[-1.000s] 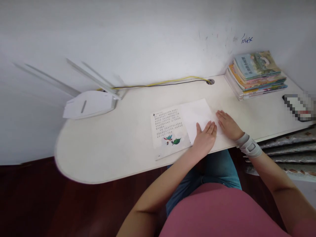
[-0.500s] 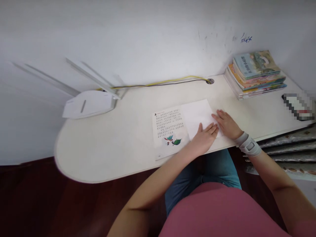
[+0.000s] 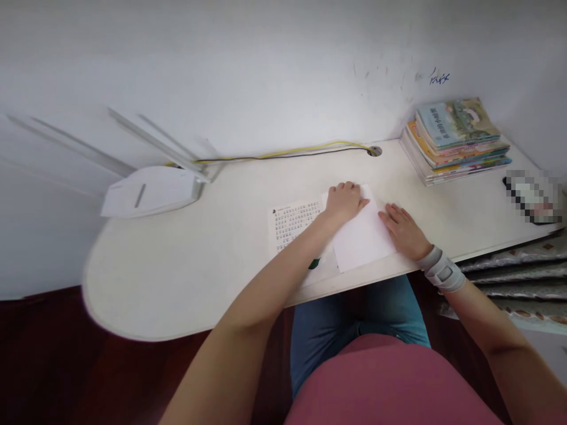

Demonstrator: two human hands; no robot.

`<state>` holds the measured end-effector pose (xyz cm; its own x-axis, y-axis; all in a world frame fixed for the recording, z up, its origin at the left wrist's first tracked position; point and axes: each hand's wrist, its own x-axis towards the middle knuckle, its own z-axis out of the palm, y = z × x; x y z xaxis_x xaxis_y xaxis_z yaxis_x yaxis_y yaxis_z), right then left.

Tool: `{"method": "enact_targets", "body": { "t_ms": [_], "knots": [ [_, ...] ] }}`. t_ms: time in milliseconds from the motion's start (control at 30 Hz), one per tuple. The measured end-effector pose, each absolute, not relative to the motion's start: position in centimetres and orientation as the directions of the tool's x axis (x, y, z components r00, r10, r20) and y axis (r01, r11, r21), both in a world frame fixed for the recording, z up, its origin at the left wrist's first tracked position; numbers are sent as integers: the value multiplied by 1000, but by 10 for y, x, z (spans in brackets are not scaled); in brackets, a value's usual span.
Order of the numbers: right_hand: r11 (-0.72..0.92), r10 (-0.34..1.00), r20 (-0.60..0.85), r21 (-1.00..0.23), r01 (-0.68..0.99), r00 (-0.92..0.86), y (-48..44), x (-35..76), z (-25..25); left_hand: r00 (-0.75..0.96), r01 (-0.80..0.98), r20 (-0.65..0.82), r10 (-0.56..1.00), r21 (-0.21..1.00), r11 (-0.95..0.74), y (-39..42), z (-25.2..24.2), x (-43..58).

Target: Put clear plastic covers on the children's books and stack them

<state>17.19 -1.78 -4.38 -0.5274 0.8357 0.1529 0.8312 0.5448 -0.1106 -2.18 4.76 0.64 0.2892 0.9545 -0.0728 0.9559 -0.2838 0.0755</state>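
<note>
An open booklet [image 3: 296,216] with printed text and a leaf picture lies on the desk, its left page partly hidden under my left forearm. A blank white sheet [image 3: 365,236] lies over its right side. My left hand [image 3: 344,202] rests palm down on the sheet's upper left part, fingers bent over with the tips hidden, thumb apart. At the sheet's right edge my right hand [image 3: 405,231] lies flat, fingers stretched and touching the paper. A grey wrist brace [image 3: 443,269] wraps my right wrist.
A white router [image 3: 150,192] with raised antennas stands at the desk's left. Yellow and black cables [image 3: 274,156] run along the wall to a cable hole [image 3: 375,151]. A stack of books [image 3: 458,141] sits at back right, near a blurred phone-like object [image 3: 531,198].
My left hand has moved away from the sheet's right edge to its upper left part, and its forearm now covers more of the printed page. My right hand stays at the right edge.
</note>
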Motion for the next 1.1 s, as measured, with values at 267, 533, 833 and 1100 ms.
{"method": "enact_targets", "body": {
  "t_ms": [267,533,833,1100],
  "knots": [
    [531,845,159,-131,837,-511,-19,169,-44,304,953,-121,945,40,-302,55,20,-21],
    [519,854,142,-176,836,-500,-20,168,-38,338,937,-87,937,128,-326,56,9,-16],
    [388,917,182,-202,899,-355,-20,170,-38,467,883,-278,839,107,-456,-22,12,-43],
    [421,903,152,-113,900,-403,-21,169,-39,443,896,-261,858,98,-433,-31,-9,-27]
  ]
}}
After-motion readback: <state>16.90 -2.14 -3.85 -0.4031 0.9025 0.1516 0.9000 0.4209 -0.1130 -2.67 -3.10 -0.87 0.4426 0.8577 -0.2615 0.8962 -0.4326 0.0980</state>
